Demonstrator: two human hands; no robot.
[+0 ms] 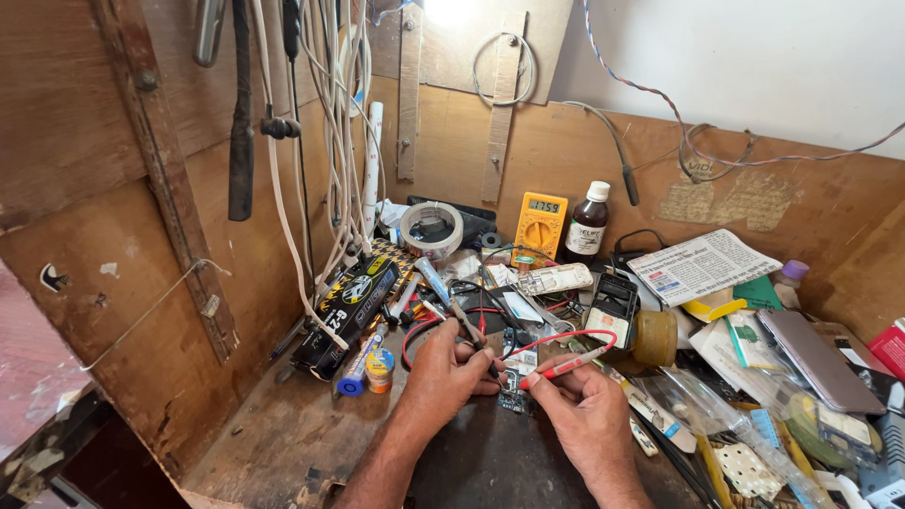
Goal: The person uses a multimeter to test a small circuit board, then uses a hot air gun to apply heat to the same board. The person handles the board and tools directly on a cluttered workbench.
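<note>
My left hand [451, 375] grips a black meter probe [474, 341], its tip down on a small circuit board [514, 389] lying on the wooden bench. My right hand [592, 415] pinches a red probe [570, 366] whose tip reaches the same board from the right. Red and black leads [490, 312] run back toward a yellow multimeter [539, 227] that leans against the rear wall with its display lit.
A roll of tape [432, 227], a dark bottle [586, 223], a black box [346, 313], small tubes [370, 369], a phone [819, 359], papers [702, 265] and plastic bags crowd the bench. Cables [330, 113] hang on the left wall.
</note>
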